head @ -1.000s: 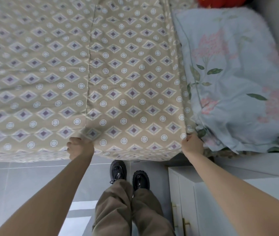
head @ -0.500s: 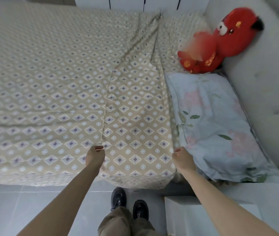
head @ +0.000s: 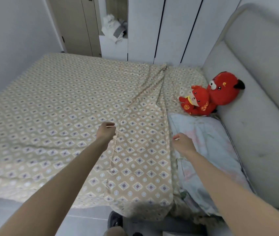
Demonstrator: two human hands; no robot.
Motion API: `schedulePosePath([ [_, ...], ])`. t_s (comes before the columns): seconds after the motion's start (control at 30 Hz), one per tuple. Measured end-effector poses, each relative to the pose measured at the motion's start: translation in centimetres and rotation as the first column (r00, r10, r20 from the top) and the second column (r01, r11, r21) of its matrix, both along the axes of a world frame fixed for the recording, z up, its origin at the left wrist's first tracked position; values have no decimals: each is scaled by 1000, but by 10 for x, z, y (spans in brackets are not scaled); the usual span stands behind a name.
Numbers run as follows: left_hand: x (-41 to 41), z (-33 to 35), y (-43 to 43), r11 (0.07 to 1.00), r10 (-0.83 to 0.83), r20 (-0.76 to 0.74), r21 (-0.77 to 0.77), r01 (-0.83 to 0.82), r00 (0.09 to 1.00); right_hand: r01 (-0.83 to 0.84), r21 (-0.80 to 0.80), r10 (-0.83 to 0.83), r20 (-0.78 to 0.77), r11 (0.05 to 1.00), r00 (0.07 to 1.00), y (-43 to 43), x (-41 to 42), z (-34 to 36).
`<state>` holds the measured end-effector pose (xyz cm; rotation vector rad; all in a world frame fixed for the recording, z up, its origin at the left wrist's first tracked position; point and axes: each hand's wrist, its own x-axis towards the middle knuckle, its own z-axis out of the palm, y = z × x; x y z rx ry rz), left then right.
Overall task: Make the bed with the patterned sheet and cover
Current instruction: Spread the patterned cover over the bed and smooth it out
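- The patterned cover (head: 140, 150) lies flat on the bed just left of the floral pillow (head: 208, 150) and bunches toward the far side.
- The left hand (head: 105, 132), fingers curled, is at the cover's seam, away from the pillow. I cannot tell whether it pinches fabric.
- The right hand (head: 183, 143), also curled, is at the pillow's edge. Its grip is equally unclear.
- The patterned sheet (head: 50, 108) spreads further left.

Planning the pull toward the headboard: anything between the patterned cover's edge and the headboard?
Yes. The floral pillow lies right alongside the patterned cover edge at the right hand, and two red plush toys sit beyond it against the headboard. Nothing visible stands between the left hand and the cover.
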<state>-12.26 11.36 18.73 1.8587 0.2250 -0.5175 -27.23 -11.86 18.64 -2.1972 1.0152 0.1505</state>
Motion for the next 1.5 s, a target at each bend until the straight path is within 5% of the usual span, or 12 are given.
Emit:
schedulePosePath([
  [0.37, 81, 82, 27, 989, -117, 85, -78, 124, 990, -36, 76, 28, 104, 996, 994, 30, 95, 57],
  [0.7, 62, 163, 140, 977, 81, 343, -211, -7, 936, -427, 211, 261, 536, 879, 803, 146, 155, 149],
  [0.9, 23, 197, 264, 926, 366, 421, -249, -282, 830, -733, 189, 521, 590, 654, 617, 280, 187, 189],
  [1.17, -1, 208, 459, 810, 575, 477, -221, -543, 665, -906, 107, 665, 646, 409, 376, 491, 235, 194],
  [1.33, 20, 215, 607, 747, 640, 488, -214, -629, 594, -935, 135, 670, 664, 328, 331, 646, 271, 184],
  [1.5, 57, 225, 730, 752, 633, 463, -176, -635, 620, -920, 171, 635, 679, 352, 369, 772, 316, 195],
])
